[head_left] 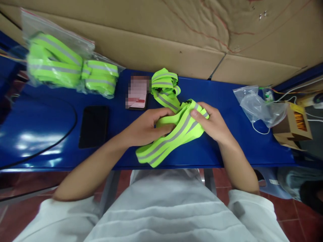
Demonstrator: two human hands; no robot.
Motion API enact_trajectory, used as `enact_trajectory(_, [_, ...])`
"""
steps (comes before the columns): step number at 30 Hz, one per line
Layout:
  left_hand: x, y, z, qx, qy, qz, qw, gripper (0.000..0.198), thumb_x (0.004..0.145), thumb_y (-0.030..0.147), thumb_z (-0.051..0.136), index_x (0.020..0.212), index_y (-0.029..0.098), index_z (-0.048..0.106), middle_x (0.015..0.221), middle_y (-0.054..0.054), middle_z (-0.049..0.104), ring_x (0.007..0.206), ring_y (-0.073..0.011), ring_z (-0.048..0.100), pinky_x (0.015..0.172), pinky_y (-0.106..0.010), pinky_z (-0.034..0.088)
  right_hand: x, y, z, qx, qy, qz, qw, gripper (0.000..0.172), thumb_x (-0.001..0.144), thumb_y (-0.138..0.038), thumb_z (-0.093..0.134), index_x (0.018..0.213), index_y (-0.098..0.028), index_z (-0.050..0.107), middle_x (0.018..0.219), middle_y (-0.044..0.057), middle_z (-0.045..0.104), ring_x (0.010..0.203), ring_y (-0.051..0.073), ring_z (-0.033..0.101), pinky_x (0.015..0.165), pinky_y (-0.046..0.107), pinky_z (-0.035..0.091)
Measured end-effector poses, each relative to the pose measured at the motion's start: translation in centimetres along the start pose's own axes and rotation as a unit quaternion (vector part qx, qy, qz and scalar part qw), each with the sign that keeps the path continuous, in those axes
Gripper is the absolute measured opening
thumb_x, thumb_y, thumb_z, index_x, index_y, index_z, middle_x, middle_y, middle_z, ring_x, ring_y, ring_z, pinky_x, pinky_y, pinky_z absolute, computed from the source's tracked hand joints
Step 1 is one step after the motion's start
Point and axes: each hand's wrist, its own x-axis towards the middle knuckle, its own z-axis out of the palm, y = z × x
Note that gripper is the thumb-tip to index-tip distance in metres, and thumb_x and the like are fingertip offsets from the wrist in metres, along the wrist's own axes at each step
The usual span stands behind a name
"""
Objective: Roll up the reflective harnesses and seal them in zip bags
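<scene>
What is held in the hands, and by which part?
A lime reflective strap: the right hand pinches its right end; the left hand grips its upper-left edge.

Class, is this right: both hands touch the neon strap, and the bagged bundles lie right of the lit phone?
Wrong side: the head view shows the bagged bundles left of the lit phone. The left hand and right hand touch the neon strap.

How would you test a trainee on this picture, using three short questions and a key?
1. True or false: the left hand and the right hand both touch the neon-green fabric strap with grey stripes.
2. Which lies nearer the smartphone with lit screen: (A) the flat black rectangular device or (B) the brown cardboard box?
3. Fill the gap: the glossy tabletop's colour is ___.

Key: 1 true; 2 A; 3 blue.
</scene>
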Motion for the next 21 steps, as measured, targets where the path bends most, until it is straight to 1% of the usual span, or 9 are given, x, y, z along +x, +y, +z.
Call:
enact_trajectory(1, [-0.1,0.2,0.0,-0.003,-0.016,-0.011,1.0,0.028,0.094,0.044,0.068,0.101,0.017,0.067,0.074,0.003,0.06,0.063,-0.0102,0.053,0.057,-0.02,0.039,0.0,0.0,0.0,-0.011,0.005,-0.005,1.0,0.046,0.088,-0.066,0.071,0.1,-0.022,0.072,0.085,0.0,0.071,0.075,0.017,0.064,0.065,0.027,0.048])
enact_trajectory(3, [-0.2,0.4,0.3,0.009,-0.002,-0.003,1.0,0.034,0.097,0.049,0.062,0.102,0.016,0.066,0.075,0.002,0.061,0.063,-0.0106,0.053,0.056,-0.02,0.039,0.0,0.0,0.1,-0.032,0.031,-0.016,0.999,0.045,0.09,-0.065,0.071,0.1,-0.021,0.072,0.083,-0.001,0.07,0.073,0.016,0.062,0.064,0.027,0.046])
enact_trajectory(6, [-0.2,0.6,0.9,0.078,0.092,0.05,0.991,0.036,0.098,0.052,0.061,0.104,0.017,0.065,0.084,0.001,0.063,0.071,-0.0111,0.055,0.063,-0.021,0.04,-0.1,0.1,0.3,-0.054,0.058,-0.028,0.996,0.044,0.09,-0.063,0.072,0.102,-0.021,0.071,0.085,0.0,0.071,0.075,0.016,0.063,0.065,0.027,0.045])
enact_trajectory(9, [-0.1,0.4,1.2,0.155,0.14,0.056,0.976,0.034,0.096,0.046,0.064,0.082,0.016,0.061,0.073,0.003,0.055,0.066,-0.0092,0.047,0.06,-0.021,0.034,0.0,0.3,0.5,-0.091,0.074,-0.036,0.992,0.045,0.089,-0.063,0.072,0.105,-0.021,0.072,0.089,0.0,0.073,0.077,0.016,0.065,0.067,0.027,0.046])
enact_trajectory(11, [0.1,0.1,1.0,0.168,0.116,0.033,0.978,0.042,0.096,0.044,0.062,0.067,0.016,0.051,0.063,0.005,0.043,0.059,-0.0079,0.038,0.055,-0.022,0.027,0.0,0.5,0.7,-0.12,0.078,-0.038,0.989,0.046,0.089,-0.064,0.071,0.106,-0.022,0.072,0.091,0.001,0.074,0.079,0.017,0.066,0.069,0.028,0.047])
enact_trajectory(13, [0.2,-0.2,0.9,0.132,0.052,-0.002,0.99,0.044,0.097,0.046,0.059,0.066,0.016,0.051,0.06,0.005,0.04,0.056,-0.0076,0.035,0.052,-0.022,0.025,0.0,0.6,0.9,-0.14,0.074,-0.036,0.987,0.048,0.089,-0.067,0.07,0.106,-0.022,0.072,0.093,0.001,0.075,0.08,0.018,0.068,0.071,0.029,0.048])
enact_trajectory(15, [0.4,-0.6,1.1,0.085,0.013,-0.034,0.996,0.043,0.097,0.051,0.057,0.072,0.016,0.058,0.061,0.005,0.044,0.055,-0.0079,0.039,0.05,-0.021,0.027,-0.1,0.7,1.1,-0.159,0.075,-0.035,0.984,0.048,0.089,-0.069,0.068,0.105,-0.023,0.072,0.093,0.002,0.076,0.081,0.019,0.068,0.071,0.03,0.047])
enact_trajectory(19, [0.5,-1.2,1.8,0.076,0.044,-0.056,0.995,0.044,0.086,0.058,0.074,0.079,0.015,0.069,0.067,0.004,0.059,0.061,-0.0095,0.05,0.053,-0.019,0.033,-0.1,0.7,1.4,-0.183,0.088,-0.038,0.978,0.047,0.09,-0.068,0.067,0.106,-0.023,0.07,0.094,0.002,0.076,0.082,0.021,0.069,0.07,0.031,0.046])
enact_trajectory(21, [0.6,-1.2,2.0,0.052,0.014,-0.067,0.996,0.042,0.086,0.056,0.075,0.078,0.014,0.074,0.069,0.002,0.065,0.063,-0.0107,0.056,0.055,-0.019,0.036,-0.1,0.6,1.4,-0.181,0.088,-0.038,0.979,0.048,0.09,-0.069,0.067,0.105,-0.023,0.071,0.094,0.002,0.076,0.082,0.021,0.069,0.069,0.031,0.045])
